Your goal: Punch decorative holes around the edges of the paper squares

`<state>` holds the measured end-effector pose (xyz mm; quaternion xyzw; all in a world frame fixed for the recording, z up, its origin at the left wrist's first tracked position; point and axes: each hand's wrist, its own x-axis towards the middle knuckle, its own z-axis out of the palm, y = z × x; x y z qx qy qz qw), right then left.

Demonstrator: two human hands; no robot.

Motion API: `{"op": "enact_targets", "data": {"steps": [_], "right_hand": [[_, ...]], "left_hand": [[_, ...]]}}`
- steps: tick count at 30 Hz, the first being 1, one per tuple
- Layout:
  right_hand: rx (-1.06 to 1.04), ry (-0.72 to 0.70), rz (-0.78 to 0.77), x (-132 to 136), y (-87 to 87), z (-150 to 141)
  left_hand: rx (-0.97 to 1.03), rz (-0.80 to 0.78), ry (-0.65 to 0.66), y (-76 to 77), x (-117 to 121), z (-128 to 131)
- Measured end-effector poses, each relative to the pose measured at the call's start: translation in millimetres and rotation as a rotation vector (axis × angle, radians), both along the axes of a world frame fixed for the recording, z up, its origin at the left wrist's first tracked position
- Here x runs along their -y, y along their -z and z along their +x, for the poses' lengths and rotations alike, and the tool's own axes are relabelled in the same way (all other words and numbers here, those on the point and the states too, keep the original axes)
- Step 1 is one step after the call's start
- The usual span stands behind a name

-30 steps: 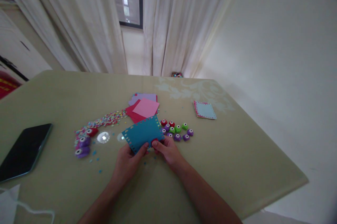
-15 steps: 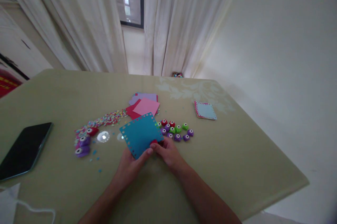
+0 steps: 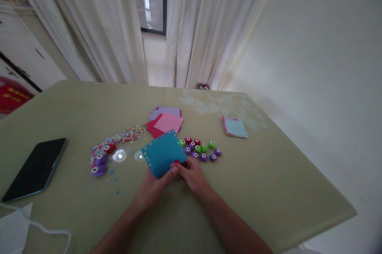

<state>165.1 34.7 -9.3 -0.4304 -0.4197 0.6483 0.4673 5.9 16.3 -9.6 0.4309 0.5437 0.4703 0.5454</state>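
Two hands on one blue card [image 3: 163, 153], right at the near edge, just above the table [image 3: 253, 190]. Left hand [image 3: 152, 187] pretty much closed on the bottom edge, thumb on the near side, other fingers mostly tucked behind, so can't tell exactly how far open back there. Right hand [image 3: 193, 176] pinched nearly shut at the lower right corner, thumb and fingertips on a small red bit [image 3: 177, 162], mostly covered, so can't really say what sort. Thumb tips super close together. Card tilted, with little holes along the edges in view.

Just beyond the right hand, a bunch of small red, green and purple eyed pieces [image 3: 204, 148]. Behind the card, pink, red and lilac paper [image 3: 168, 122] in a loose overlapping pile. Further right, a neat stack [image 3: 235, 127] with a pale blue sheet on top, also holed round the edges. Over to the left, a trail of confetti [image 3: 125, 134], with three bigger eyed pieces [image 3: 101, 159], one red and two purple, at the near end. Dark tablet [image 3: 36, 168] at far left, white mask [image 3: 14, 228] partly in view below.

As for writing, just yellow marks on a red bag [image 3: 13, 96] at the left edge. Too small and blurry to read.
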Motion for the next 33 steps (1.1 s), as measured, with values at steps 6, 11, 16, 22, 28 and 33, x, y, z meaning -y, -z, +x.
{"op": "enact_targets", "data": {"steps": [6, 11, 16, 22, 28, 33], "right_hand": [[-0.013, -0.047, 0.021, -2, -1.3, 3], [0.089, 0.131, 0.238, -2, -18.4, 8], [0.365, 0.372, 0.344, -5, -45.1, 54], [0.878, 0.512, 0.33, 19, -37.3, 131], [1.132, 0.383, 0.376, 47, -2.9, 152], [1.114, 0.532, 0.36, 49, 4.9, 137]], "left_hand": [[0.189, -0.231, -0.329, 11.6, -11, -5], [0.325, -0.115, -0.352, 8.7, -19, -8], [0.222, -0.064, -0.35, 9.4, -18, -11], [0.104, -0.019, -0.309, 10.9, -18, -13], [0.084, -0.045, -0.303, 1.2, -11, -9], [0.088, -0.057, -0.242, 7.5, -10, -5]]}}
